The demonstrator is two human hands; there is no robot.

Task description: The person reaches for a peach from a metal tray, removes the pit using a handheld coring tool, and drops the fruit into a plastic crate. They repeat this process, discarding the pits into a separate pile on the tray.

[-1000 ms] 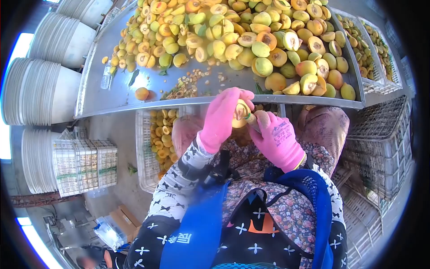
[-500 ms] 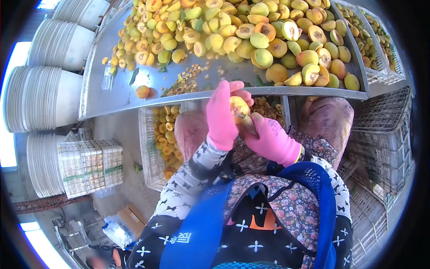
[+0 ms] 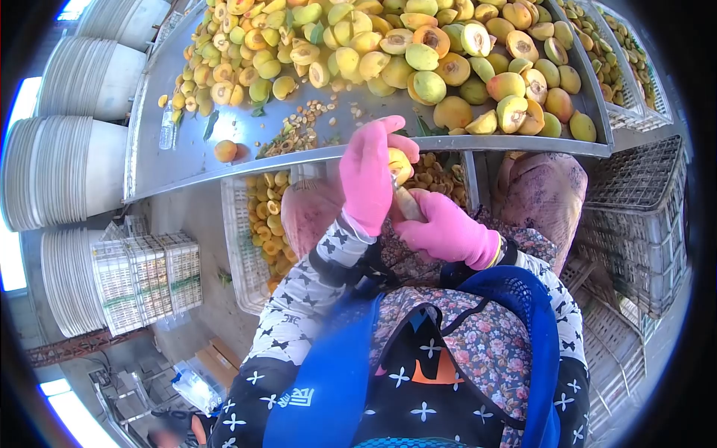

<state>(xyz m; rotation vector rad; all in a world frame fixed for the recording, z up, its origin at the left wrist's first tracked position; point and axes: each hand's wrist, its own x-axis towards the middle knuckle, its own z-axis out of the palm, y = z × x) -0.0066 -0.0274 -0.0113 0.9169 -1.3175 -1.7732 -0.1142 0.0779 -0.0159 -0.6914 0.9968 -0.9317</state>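
My left hand [image 3: 367,179], in a pink glove, is closed around a cut yellow fruit [image 3: 399,166] just in front of the metal table's near edge. My right hand [image 3: 447,230], also pink-gloved, grips the handle of a small tool [image 3: 408,203]. The tool's tip touches the fruit or lies right against it; its exact shape is hard to make out. Beyond both hands, halved and whole fruits [image 3: 422,57] are heaped on the metal table [image 3: 179,168]. Loose pits [image 3: 310,113] lie near its edge.
Below the table edge stands a white crate [image 3: 243,257] of fruit halves. White basins [image 3: 71,172] and white crates [image 3: 149,280] are stacked at the left. Dark crates [image 3: 635,216] stand at the right. A bottle [image 3: 168,127] and a single fruit [image 3: 225,151] rest on the table.
The view has shifted slightly. The fruit is turned differently in my left hand, and the tool in my right hand has changed its angle against it.
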